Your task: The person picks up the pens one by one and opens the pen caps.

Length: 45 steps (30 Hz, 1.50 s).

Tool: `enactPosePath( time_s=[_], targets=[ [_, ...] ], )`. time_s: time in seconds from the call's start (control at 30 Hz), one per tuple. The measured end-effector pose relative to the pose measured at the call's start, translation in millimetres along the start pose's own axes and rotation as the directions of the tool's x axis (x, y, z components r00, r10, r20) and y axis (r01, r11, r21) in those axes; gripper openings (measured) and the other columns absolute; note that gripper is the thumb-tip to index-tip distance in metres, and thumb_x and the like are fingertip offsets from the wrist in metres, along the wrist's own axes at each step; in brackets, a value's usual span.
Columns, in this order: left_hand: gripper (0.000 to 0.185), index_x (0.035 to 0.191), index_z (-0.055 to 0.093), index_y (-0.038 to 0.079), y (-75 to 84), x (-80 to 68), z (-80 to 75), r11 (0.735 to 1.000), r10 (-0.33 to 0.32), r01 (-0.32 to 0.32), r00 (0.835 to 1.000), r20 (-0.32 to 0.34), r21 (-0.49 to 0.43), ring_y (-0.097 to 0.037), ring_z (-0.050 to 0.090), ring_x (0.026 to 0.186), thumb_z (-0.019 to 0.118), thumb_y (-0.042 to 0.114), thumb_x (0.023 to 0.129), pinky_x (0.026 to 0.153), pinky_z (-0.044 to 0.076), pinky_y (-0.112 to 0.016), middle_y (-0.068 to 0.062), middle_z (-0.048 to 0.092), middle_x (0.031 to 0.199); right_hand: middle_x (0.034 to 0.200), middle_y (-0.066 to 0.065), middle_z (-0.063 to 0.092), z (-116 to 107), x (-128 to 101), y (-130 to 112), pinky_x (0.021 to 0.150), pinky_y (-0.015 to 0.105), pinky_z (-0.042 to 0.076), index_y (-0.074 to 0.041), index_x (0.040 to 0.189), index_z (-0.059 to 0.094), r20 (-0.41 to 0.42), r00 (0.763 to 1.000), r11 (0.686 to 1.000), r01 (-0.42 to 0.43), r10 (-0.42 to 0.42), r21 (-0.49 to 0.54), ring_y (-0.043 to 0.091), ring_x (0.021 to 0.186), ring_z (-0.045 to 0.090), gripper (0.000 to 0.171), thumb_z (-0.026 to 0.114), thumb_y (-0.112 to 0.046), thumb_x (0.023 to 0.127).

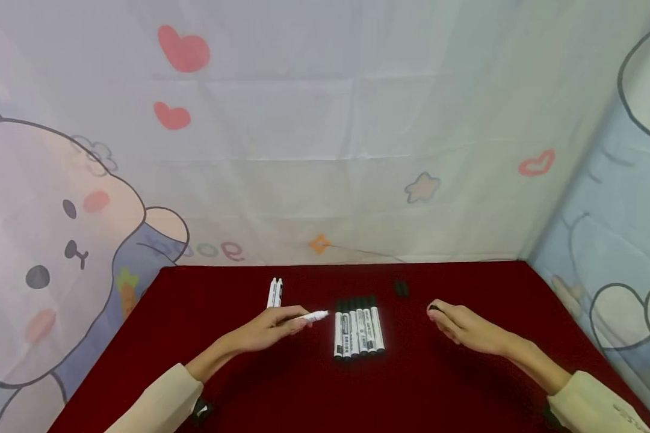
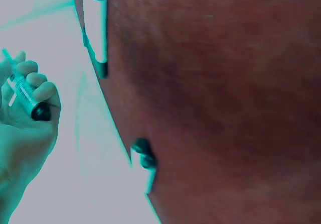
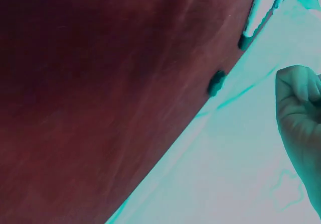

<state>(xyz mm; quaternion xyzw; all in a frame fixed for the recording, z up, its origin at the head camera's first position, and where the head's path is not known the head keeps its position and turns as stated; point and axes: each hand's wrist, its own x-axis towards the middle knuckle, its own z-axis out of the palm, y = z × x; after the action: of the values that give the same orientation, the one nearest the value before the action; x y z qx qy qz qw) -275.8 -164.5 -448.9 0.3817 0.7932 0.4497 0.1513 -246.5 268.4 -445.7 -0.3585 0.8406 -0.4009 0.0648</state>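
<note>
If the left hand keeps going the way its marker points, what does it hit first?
Probably the row of black-capped white markers: the left hand aims its uncapped white marker rightward at the row's near edge, though height is unclear.

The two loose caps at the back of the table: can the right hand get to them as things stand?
Probably yes. The caps lie in the open on the red cloth, just beyond the right hand, nothing between. That hand already pinches a small dark thing, likely another cap.
</note>
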Motion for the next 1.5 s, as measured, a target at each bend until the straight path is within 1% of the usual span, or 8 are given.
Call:
enactPosePath(
  time_s=[0.1,0.27,0.37,0.6,0.93,1.13,1.33,1.5],
  targets=[
    [0.028,0.126,0.064,0.006,2.4,8.0,3.9,0.997,0.038,-0.041,0.998,0.055,0.06,-0.004,0.045,0.075,0.048,0.022,0.11,0.065,0.042,-0.021,-0.008,0.054,0.086,0.078,-0.004,0.045,3,11,3,0.057,0.023,0.046,-0.01,0.101,0.047,0.044,0.999,1.0,-0.009,0.01,-0.017,-0.001,0.068,0.043,0.019,0.034,-0.015,0.113],
    [0.03,0.133,0.063,0.007,2.4,10.9,16.3,0.995,0.009,-0.016,0.997,0.072,0.094,-0.003,0.048,0.084,0.051,0.02,0.108,0.074,0.044,-0.019,-0.013,0.065,0.104,0.086,0.004,0.052,18,21,-2,0.066,0.023,0.047,-0.005,0.111,0.052,0.089,0.993,0.996,-0.076,0.08,-0.049,0.005,0.077,0.049,0.025,0.033,-0.021,0.114],
    [0.032,0.136,0.061,0.005,1.9,9.5,17.0,0.994,0.0,-0.005,0.999,0.046,0.108,-0.007,0.051,0.088,0.051,0.018,0.108,0.077,0.046,-0.02,-0.021,0.066,0.114,0.09,0.007,0.054,21,19,-4,0.069,0.023,0.048,-0.003,0.118,0.052,0.11,0.988,0.994,-0.101,0.106,-0.05,0.007,0.079,0.05,0.027,0.031,-0.019,0.114],
    [0.031,0.13,0.062,-0.003,2.6,9.7,15.4,0.993,-0.04,0.043,0.999,-0.03,0.109,-0.025,0.069,0.087,0.056,0.015,0.106,0.069,0.054,-0.02,-0.022,0.072,0.1,0.095,0.002,0.059,25,21,0,0.073,0.022,0.049,-0.006,0.127,0.057,0.131,0.988,0.994,-0.075,0.084,-0.077,0.003,0.083,0.051,0.027,0.041,-0.021,0.112],
    [0.039,0.13,0.06,-0.008,8.7,7.5,14.5,0.988,-0.155,0.157,0.983,-0.098,0.014,-0.012,0.07,0.076,0.064,0.018,0.102,0.058,0.063,-0.031,-0.022,0.076,0.103,0.122,0.003,0.069,30,22,-6,0.095,0.031,0.057,-0.008,0.126,0.064,0.149,0.989,0.978,0.028,0.004,-0.209,0.008,0.112,0.063,0.031,0.05,-0.03,0.109],
    [0.039,0.126,0.061,-0.006,7.7,9.3,15.9,0.98,-0.197,0.193,0.971,-0.138,-0.046,-0.022,0.069,0.07,0.071,0.019,0.098,0.054,0.062,-0.036,-0.02,0.075,0.095,0.119,0.004,0.068,32,28,-8,0.091,0.027,0.056,-0.007,0.129,0.065,0.131,0.99,0.979,0.074,-0.05,-0.189,0.004,0.105,0.059,0.033,0.053,-0.03,0.108],
    [0.037,0.122,0.062,-0.004,3.8,10.5,18.9,0.978,-0.209,0.201,0.958,-0.195,-0.06,-0.016,0.064,0.067,0.073,0.022,0.097,0.053,0.062,-0.04,-0.014,0.073,0.088,0.115,0.005,0.064,33,29,-10,0.082,0.021,0.053,-0.005,0.129,0.066,0.108,0.992,0.979,0.083,-0.064,-0.185,0.001,0.093,0.052,0.035,0.056,-0.029,0.106],
    [0.04,0.124,0.061,-0.003,1.7,10.7,20.7,0.965,-0.259,0.244,0.933,-0.249,-0.091,-0.016,0.063,0.063,0.071,0.025,0.098,0.053,0.062,-0.042,-0.013,0.071,0.087,0.112,0.005,0.064,33,25,-11,0.082,0.022,0.053,-0.003,0.127,0.067,0.102,0.992,0.975,0.099,-0.08,-0.2,0.002,0.093,0.053,0.033,0.056,-0.026,0.106]
  ],
)
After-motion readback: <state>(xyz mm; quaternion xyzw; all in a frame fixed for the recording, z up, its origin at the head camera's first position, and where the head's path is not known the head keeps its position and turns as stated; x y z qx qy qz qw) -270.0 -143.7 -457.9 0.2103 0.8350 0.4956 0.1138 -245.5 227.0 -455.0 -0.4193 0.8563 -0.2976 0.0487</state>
